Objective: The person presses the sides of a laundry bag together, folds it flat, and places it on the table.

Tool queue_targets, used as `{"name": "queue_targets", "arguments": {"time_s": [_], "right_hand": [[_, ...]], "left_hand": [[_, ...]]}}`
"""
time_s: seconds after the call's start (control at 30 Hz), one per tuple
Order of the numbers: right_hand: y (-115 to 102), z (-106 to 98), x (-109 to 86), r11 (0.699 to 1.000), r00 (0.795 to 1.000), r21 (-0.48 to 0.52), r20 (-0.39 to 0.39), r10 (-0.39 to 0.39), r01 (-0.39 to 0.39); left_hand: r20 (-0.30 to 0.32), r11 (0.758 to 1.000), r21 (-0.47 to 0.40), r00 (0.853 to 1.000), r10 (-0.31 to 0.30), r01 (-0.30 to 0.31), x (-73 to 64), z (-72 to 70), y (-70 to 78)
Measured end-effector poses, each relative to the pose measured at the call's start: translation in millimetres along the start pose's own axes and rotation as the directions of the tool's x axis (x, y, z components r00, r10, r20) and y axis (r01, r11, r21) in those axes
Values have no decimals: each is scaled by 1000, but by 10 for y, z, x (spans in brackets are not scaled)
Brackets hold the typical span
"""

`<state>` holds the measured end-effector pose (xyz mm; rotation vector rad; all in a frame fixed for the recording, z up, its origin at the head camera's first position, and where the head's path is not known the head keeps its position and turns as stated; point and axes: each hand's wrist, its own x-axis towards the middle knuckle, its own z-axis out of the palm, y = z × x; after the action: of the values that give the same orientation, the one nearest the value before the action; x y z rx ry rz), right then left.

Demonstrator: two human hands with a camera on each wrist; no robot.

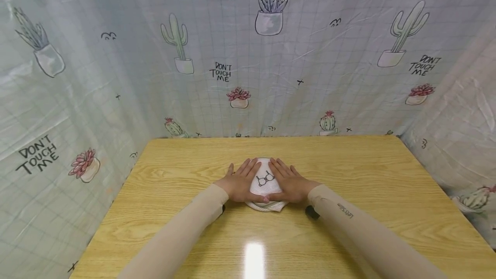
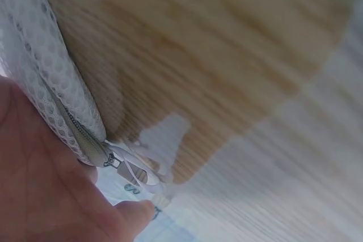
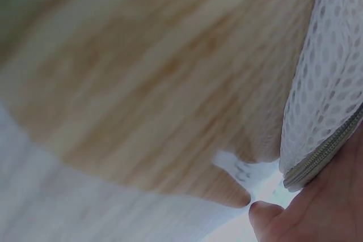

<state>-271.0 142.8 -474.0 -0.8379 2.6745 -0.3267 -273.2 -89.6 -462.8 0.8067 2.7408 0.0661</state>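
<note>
A white mesh zip bag [image 1: 266, 187] printed with a pair of eyeglasses lies on the wooden table. My left hand [image 1: 241, 183] rests on its left side, fingers straight and pointing away from me. On the right side my right hand [image 1: 291, 185] lies in mirror fashion, also with straight fingers. The two thumbs meet across the near part of the bag. Along the bag's edge runs a greyish zipper [image 3: 326, 154], and its metal zipper pull [image 2: 127, 168] hangs by my left hand in the left wrist view. Both palms cover the bag's sides.
The yellow wood-grain table [image 1: 186, 158] reaches out on every side of the hands. A curtain [image 1: 217, 25] printed with potted cacti stands behind it and along both sides. A light reflection shows on the table's near part.
</note>
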Motion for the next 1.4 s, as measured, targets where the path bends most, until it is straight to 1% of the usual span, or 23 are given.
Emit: {"name": "queue_targets", "arguments": {"time_s": [0.17,0.3,0.57,0.7,0.77,0.93,1.17,1.3,1.4], "right_hand": [[9,13,29,1000,1000,5,-9,5,-4],[14,-16,20,1000,1000,10,-24,1,0],[-4,-134,-85,999,997,22,-74,-37,39],[-11,-167,-124,999,995,30,-90,-42,44],[-6,-176,-136,999,995,22,-92,-38,40],[6,-228,-165,998,994,40,-105,-41,45],[-6,-318,-186,996,992,66,-114,-59,67],[2,-336,-180,995,990,67,-124,-65,74],[16,-340,-170,996,989,60,-135,-64,73]], "left_hand": [[1,1000,7,1000,2,-2,1,2,-29],[-13,1000,5,1000,9,-9,3,-12,-38],[-71,999,2,997,42,-42,-29,-67,-16],[-93,999,-1,995,46,-47,-60,-101,2],[-99,999,-9,994,45,-46,-71,-113,7],[-111,998,-33,993,51,-54,-77,-136,-5],[-111,995,-74,992,53,-62,-85,-216,-25],[-125,992,-105,991,54,-67,-106,-258,-28],[-139,992,-110,989,50,-65,-106,-279,-47]]}}
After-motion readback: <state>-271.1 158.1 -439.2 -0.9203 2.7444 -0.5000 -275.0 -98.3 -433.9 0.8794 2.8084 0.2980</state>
